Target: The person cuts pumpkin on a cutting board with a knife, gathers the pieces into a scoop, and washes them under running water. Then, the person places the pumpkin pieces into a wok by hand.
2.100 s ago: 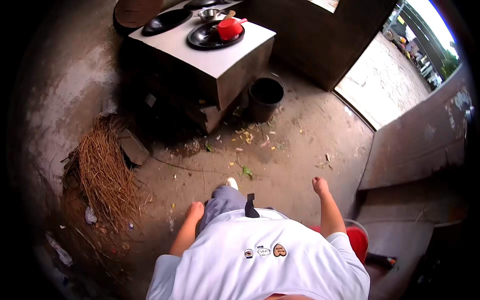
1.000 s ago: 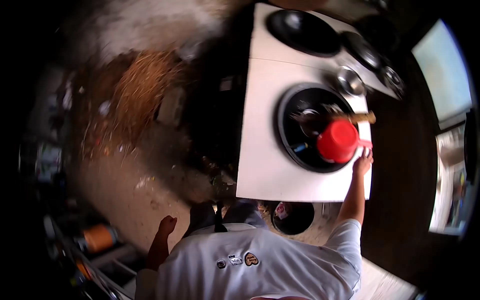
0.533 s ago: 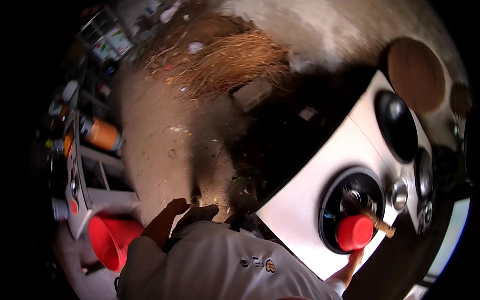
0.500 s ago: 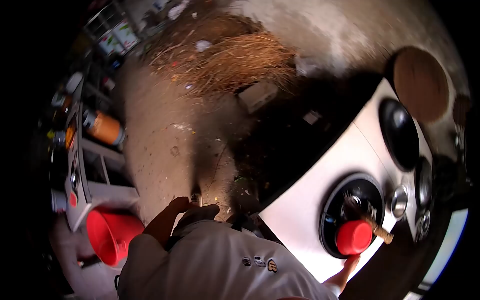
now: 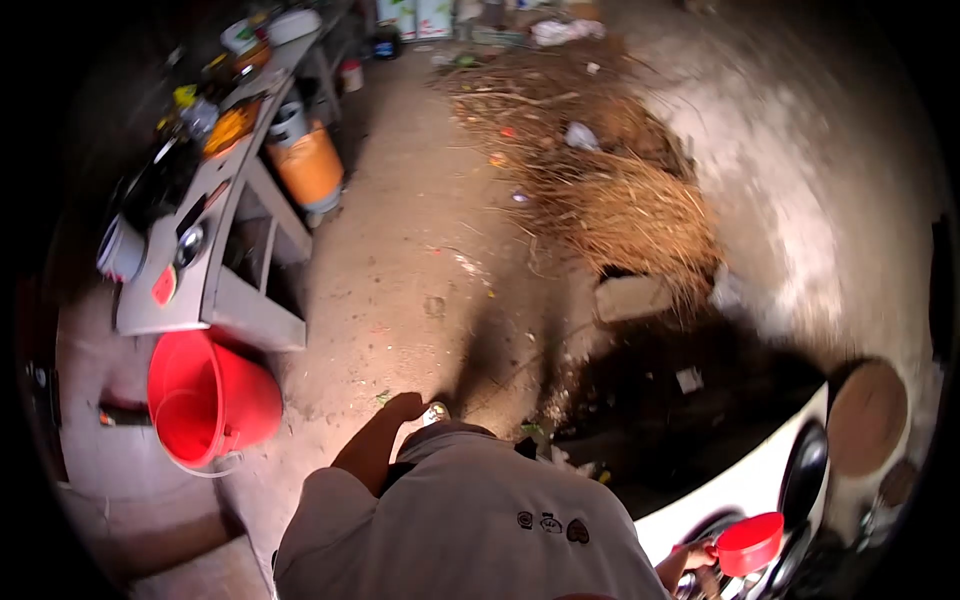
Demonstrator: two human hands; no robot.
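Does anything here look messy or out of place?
Yes, the floor: the straw pile spreads loosely, with a crumpled white scrap on it and a pale scrap in the dark area nearby, both resembling litter. The red dipper in the right hand shows no obvious damage.

Open floor (image 5: 400,260) stretches ahead of the left fingers (image 5: 412,402); a red bucket (image 5: 250,400) stands in the way to their left, a brushwood heap (image 5: 640,205) farther off ahead-right. Just outward of the right fingers (image 5: 706,550), a red dipper (image 5: 752,545) blocks the white counter (image 5: 692,503).
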